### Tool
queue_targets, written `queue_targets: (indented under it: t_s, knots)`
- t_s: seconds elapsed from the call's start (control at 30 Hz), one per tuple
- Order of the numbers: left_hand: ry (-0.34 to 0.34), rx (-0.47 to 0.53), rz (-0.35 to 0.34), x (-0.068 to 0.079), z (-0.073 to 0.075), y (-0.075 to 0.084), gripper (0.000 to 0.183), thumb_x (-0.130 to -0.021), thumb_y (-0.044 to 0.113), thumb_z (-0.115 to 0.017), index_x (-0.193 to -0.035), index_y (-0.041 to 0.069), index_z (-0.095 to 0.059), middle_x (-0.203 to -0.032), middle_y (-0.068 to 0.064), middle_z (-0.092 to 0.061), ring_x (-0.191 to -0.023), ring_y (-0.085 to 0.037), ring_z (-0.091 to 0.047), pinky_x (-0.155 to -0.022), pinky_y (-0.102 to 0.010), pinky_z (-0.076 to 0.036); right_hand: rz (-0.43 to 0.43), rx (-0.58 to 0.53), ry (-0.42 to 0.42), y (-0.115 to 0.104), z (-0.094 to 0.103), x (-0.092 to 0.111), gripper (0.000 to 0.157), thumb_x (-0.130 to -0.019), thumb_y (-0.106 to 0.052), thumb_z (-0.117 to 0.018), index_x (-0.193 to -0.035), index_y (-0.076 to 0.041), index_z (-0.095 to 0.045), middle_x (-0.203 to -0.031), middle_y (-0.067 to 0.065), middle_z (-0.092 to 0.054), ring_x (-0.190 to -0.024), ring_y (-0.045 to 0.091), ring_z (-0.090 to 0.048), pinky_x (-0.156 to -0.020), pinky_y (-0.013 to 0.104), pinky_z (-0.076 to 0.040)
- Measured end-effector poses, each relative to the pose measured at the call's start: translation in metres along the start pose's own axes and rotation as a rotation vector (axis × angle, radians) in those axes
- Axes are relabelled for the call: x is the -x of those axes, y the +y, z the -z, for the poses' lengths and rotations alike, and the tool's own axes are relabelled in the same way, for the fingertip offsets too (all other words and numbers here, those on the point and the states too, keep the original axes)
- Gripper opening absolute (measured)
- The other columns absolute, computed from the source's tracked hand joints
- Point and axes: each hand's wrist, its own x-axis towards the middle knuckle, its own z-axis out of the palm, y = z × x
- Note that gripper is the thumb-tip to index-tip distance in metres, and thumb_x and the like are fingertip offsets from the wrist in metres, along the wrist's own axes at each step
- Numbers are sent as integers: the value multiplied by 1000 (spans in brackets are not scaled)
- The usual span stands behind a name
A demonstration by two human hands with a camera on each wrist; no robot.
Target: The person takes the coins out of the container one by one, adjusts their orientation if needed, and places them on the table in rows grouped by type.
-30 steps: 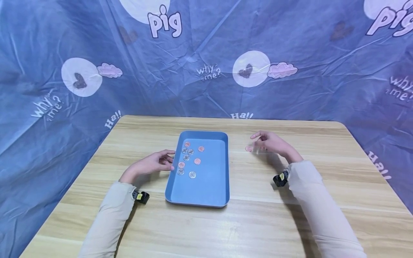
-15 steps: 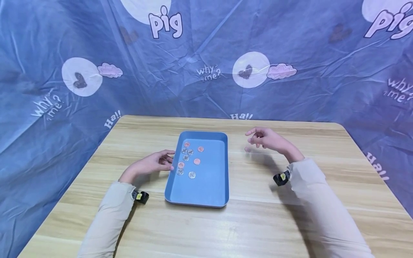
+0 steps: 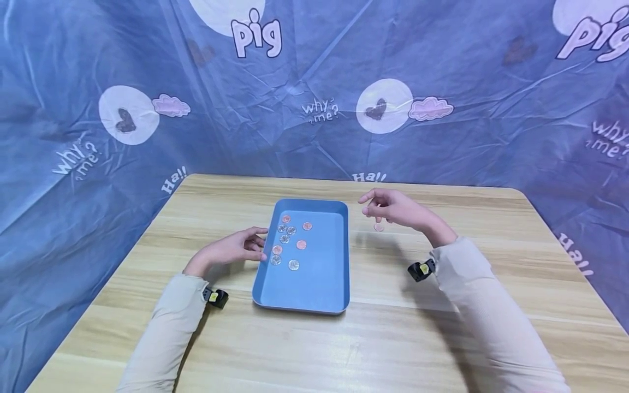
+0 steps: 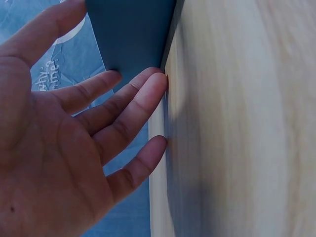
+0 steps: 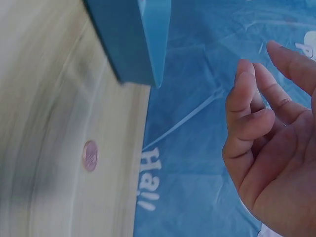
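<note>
A blue tray point(image 3: 314, 281) lies in the middle of the wooden table point(image 3: 442, 338), with several copper and silver coins point(image 3: 301, 244) in its far left part. My left hand point(image 3: 248, 246) rests on the table, its straight fingers point(image 4: 140, 98) touching the tray's left wall point(image 4: 131, 34). Just right of the tray's far corner point(image 5: 133, 39), my right hand point(image 3: 380, 206) hovers above the table with loosely curled fingers point(image 5: 247, 118) and nothing in it. One copper coin point(image 3: 378, 227) lies on the table just below that hand, also seen as the coin point(image 5: 90, 155) in the right wrist view.
A wrinkled blue printed cloth point(image 3: 314, 98) hangs behind and around the table. The table's far edge point(image 3: 344, 179) runs just beyond the tray. Bare wood shows in front of the tray and to the right.
My right hand has risen off the table and drifted left toward the tray, leaving the lone coin lying where it was. My left hand and the tray have stayed put.
</note>
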Motion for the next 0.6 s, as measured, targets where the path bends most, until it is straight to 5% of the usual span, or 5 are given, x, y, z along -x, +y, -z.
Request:
queue_targets:
  t_s: [0.3, 0.6]
  knots:
    - [-3, 11, 7, 1, -1, 3, 81, -88, 26, -71, -149, -2, -25, -130, -25, -55, -114, -31, -58, -104, -47, -45, 23, -35, -42, -19, -9, -4, 31, -96, -14, -58, -125, -2, -54, -91, 9, -57, -72, 15, -54, -48, 25, -50]
    - [2, 10, -2, 1, -1, 3, 81, -88, 25, -71, -149, -2, -26, -129, -25, -55, -113, -31, -59, -104, -46, -46, 86, 10, -68, -37, -24, -7, 30, -95, -18, -61, -123, -8, -59, -87, 7, -60, -64, 13, -52, -38, 23, -36]
